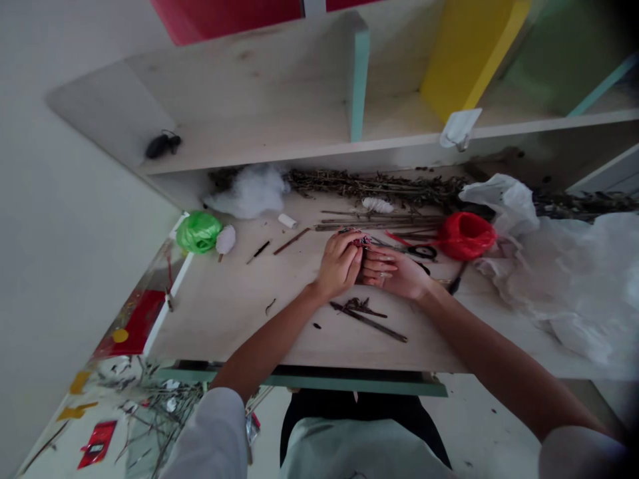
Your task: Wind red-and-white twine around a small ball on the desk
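Left hand (339, 264) and right hand (397, 274) pinch a small dark bundle (361, 241) above the desk (234, 319), dried stems (369, 186) and red twine (466, 236) lying aside.

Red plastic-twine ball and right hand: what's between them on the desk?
In the head view, a pair of black-handled scissors lies between the red plastic-twine ball and the right hand.

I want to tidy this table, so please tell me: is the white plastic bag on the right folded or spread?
Spread: the white plastic bag lies loose and crumpled over the right end of the table, with no neat folds.
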`<move>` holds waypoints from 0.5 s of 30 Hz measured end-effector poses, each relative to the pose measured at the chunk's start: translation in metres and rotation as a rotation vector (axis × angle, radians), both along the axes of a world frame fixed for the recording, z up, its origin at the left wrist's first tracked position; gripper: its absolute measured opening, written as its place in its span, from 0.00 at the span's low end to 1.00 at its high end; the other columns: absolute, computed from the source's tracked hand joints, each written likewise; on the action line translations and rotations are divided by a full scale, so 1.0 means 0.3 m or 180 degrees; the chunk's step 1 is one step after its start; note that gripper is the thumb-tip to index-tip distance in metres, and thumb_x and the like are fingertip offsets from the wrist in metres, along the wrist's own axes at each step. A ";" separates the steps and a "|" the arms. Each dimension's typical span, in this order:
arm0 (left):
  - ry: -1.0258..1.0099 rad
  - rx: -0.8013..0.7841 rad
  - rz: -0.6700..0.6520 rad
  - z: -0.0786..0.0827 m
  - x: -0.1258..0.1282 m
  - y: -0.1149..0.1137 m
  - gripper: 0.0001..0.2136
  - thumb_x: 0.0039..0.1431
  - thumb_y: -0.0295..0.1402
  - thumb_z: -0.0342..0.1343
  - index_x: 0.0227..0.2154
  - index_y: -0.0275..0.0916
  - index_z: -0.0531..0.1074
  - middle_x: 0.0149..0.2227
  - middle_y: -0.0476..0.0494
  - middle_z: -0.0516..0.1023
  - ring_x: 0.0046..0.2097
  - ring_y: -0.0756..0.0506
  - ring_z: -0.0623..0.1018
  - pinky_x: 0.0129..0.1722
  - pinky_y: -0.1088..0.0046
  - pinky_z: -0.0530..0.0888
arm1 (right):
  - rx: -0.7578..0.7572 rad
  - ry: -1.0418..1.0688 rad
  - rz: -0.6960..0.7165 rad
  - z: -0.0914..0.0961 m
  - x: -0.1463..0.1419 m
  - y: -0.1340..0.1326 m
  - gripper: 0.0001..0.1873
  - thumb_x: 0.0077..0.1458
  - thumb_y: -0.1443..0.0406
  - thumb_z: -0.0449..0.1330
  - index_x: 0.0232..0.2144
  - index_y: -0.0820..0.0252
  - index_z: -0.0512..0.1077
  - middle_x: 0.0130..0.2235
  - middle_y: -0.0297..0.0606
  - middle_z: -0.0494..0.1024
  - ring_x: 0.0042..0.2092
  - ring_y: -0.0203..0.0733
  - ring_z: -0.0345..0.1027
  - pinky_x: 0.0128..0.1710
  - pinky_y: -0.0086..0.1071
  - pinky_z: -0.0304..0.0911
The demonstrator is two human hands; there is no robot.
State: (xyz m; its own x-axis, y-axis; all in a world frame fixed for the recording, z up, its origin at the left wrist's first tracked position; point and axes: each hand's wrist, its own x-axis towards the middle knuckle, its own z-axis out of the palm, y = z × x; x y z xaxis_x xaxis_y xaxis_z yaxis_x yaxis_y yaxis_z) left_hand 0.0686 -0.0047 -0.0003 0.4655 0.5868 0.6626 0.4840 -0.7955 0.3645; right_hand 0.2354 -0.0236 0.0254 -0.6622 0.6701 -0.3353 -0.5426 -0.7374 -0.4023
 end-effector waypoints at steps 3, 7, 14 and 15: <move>-0.0036 0.0057 -0.0016 -0.001 0.000 0.002 0.12 0.66 0.30 0.39 0.41 0.37 0.68 0.51 0.38 0.73 0.55 0.45 0.69 0.61 0.58 0.63 | -0.0051 -0.0131 -0.0042 0.000 0.002 0.001 0.22 0.64 0.63 0.49 0.19 0.56 0.49 0.15 0.25 0.42 0.19 0.33 0.45 0.26 0.29 0.56; -0.0025 0.0029 -0.0018 -0.004 0.000 0.004 0.12 0.66 0.30 0.39 0.41 0.37 0.68 0.51 0.39 0.73 0.55 0.45 0.69 0.62 0.57 0.61 | 0.0008 -0.0068 -0.0048 -0.008 0.007 0.004 0.21 0.65 0.64 0.48 0.19 0.56 0.50 0.15 0.25 0.43 0.19 0.33 0.46 0.26 0.29 0.56; -0.0009 -0.0017 -0.0021 -0.003 -0.001 0.002 0.13 0.67 0.32 0.38 0.42 0.38 0.68 0.51 0.38 0.72 0.55 0.44 0.69 0.62 0.56 0.61 | 0.0030 -0.0151 -0.0056 -0.009 0.005 0.002 0.20 0.64 0.64 0.49 0.20 0.57 0.51 0.15 0.25 0.44 0.19 0.33 0.46 0.26 0.29 0.56; -0.0004 -0.0013 -0.0013 -0.002 -0.001 0.002 0.13 0.67 0.32 0.38 0.42 0.38 0.68 0.51 0.39 0.72 0.55 0.44 0.69 0.62 0.55 0.61 | 0.0042 -0.0143 -0.0045 -0.010 0.005 0.002 0.20 0.64 0.64 0.49 0.20 0.57 0.51 0.15 0.25 0.44 0.19 0.33 0.45 0.26 0.29 0.56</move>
State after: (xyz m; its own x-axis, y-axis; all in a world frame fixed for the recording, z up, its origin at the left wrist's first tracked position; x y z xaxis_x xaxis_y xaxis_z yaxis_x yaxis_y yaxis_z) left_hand 0.0683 -0.0041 -0.0010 0.4671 0.5876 0.6607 0.4804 -0.7960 0.3683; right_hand 0.2368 -0.0231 0.0225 -0.6371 0.6838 -0.3557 -0.5340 -0.7244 -0.4361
